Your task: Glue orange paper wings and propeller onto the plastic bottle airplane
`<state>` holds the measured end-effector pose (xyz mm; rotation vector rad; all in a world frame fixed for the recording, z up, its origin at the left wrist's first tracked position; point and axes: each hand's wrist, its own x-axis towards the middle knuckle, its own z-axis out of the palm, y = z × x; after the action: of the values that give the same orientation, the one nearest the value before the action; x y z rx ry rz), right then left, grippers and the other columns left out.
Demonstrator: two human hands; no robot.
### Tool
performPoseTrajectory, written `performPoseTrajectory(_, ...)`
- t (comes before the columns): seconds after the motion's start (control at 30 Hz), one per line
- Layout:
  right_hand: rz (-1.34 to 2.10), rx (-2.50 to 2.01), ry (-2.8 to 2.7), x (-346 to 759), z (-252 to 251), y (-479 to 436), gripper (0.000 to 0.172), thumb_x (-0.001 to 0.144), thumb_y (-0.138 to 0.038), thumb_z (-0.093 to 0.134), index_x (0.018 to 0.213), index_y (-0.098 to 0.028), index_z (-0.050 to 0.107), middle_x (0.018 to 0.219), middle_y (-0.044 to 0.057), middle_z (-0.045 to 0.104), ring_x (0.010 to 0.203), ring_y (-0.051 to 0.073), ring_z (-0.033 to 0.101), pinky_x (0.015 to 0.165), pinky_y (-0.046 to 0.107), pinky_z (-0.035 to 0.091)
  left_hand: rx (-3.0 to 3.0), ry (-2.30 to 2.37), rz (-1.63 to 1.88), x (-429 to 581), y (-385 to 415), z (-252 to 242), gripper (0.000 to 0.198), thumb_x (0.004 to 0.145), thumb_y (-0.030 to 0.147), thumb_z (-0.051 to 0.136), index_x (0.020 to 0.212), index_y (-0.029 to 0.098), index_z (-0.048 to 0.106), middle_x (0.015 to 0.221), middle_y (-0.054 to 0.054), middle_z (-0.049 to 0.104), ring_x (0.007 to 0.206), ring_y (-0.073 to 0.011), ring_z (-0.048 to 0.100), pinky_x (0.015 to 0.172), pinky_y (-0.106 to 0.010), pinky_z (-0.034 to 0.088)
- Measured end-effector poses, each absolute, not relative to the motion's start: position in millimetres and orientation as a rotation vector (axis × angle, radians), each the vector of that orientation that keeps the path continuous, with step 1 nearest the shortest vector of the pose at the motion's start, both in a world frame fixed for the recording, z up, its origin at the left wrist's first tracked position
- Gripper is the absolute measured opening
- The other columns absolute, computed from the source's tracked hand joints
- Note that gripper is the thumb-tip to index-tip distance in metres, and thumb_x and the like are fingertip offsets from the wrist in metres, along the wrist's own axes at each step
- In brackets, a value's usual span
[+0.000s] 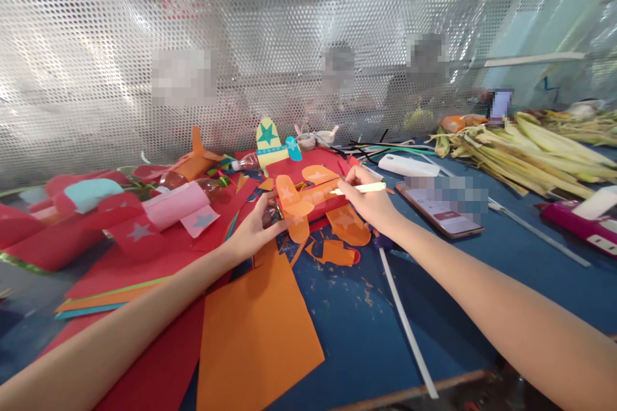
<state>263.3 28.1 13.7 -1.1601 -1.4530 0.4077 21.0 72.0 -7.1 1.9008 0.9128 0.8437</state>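
Observation:
An orange paper plane [318, 194] with rounded wings and pale stars lies at the middle of the blue table. My left hand [263, 226] is at its left end, fingers curved around the neck of what looks like a bottle. My right hand [369, 196] pinches a pale yellow pen [361, 189], its tip over the plane's body. Below the plane are orange paper scraps [337, 252] and a large orange sheet [258, 337].
Red, pink and blue paper planes [139, 230] pile up at left above stacked coloured sheets [120, 295]. At right are a phone [441, 209], a white power bank [409, 164], dried husks [515, 154] and a magenta tool [578, 221]. A perforated metal screen [270, 32] stands behind.

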Motion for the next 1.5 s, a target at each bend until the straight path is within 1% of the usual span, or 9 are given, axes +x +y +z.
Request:
performPoseTrajectory(0.23, 0.381, -1.168, -1.471, 264.5, 12.3, 28.2, 0.023, 0.078, -0.025, 0.052, 0.061, -0.024, 0.036, 0.053, -0.006, 0.039, 0.052, 0.013, 0.038, 0.053, 0.027, 0.027, 1.892, 0.891, 0.851, 20.7, 74.0, -9.2, 0.060, 0.077, 0.046, 0.065, 0.123, 0.019, 0.038, 0.117, -0.010, 0.056, 0.108, -0.0252, 0.061, 0.094, -0.041, 0.050)
performPoseTrajectory(0.5, 0.384, -1.158, -1.475, 264.2, 12.9, 28.2, 0.023, 0.077, -0.026, 0.052, 0.061, -0.024, 0.036, 0.053, -0.006, 0.039, 0.053, 0.013, 0.038, 0.053, 0.027, 0.027, 1.879, 0.881, 0.851, 20.4, 74.1, -9.6, 0.060, 0.077, 0.046, 0.065, 0.123, 0.021, 0.037, 0.117, -0.009, 0.056, 0.110, -0.0259, 0.060, 0.096, -0.042, 0.049)
performPoseTrajectory(0.67, 0.392, -1.148, -1.467, 263.6, 12.8, 28.9, 0.022, 0.076, -0.026, 0.052, 0.061, -0.024, 0.036, 0.053, -0.007, 0.037, 0.051, 0.012, 0.037, 0.052, 0.027, 0.026, 1.884, 0.881, 0.845, 20.2, 74.4, -10.2, 0.060, 0.078, 0.047, 0.064, 0.123, 0.020, 0.036, 0.118, -0.010, 0.055, 0.111, -0.0256, 0.059, 0.097, -0.041, 0.048)
performPoseTrajectory(1.03, 0.413, -1.145, -1.465, 263.8, 12.5, 28.7, 0.022, 0.077, -0.028, 0.052, 0.062, -0.024, 0.036, 0.054, -0.007, 0.036, 0.050, 0.012, 0.037, 0.051, 0.027, 0.026, 1.885, 0.885, 0.861, 21.3, 73.7, -9.2, 0.060, 0.077, 0.046, 0.065, 0.123, 0.019, 0.037, 0.117, -0.010, 0.055, 0.112, -0.0263, 0.059, 0.097, -0.041, 0.049)
performPoseTrajectory(1.23, 0.405, -1.155, -1.461, 263.3, 13.1, 28.4, 0.022, 0.076, -0.026, 0.052, 0.061, -0.024, 0.036, 0.053, -0.006, 0.037, 0.051, 0.012, 0.037, 0.051, 0.027, 0.026, 1.879, 0.892, 0.852, 21.1, 73.6, -9.0, 0.061, 0.077, 0.047, 0.065, 0.124, 0.020, 0.037, 0.118, -0.009, 0.056, 0.113, -0.0255, 0.058, 0.097, -0.040, 0.049)
performPoseTrajectory(1.5, 0.413, -1.149, -1.467, 263.4, 12.8, 29.1, 0.022, 0.076, -0.027, 0.052, 0.061, -0.024, 0.036, 0.054, -0.006, 0.037, 0.051, 0.012, 0.038, 0.052, 0.027, 0.027, 1.900, 0.869, 0.864, 20.7, 74.7, -10.1, 0.059, 0.077, 0.045, 0.064, 0.123, 0.020, 0.037, 0.117, -0.009, 0.057, 0.113, -0.0259, 0.059, 0.096, -0.040, 0.050)
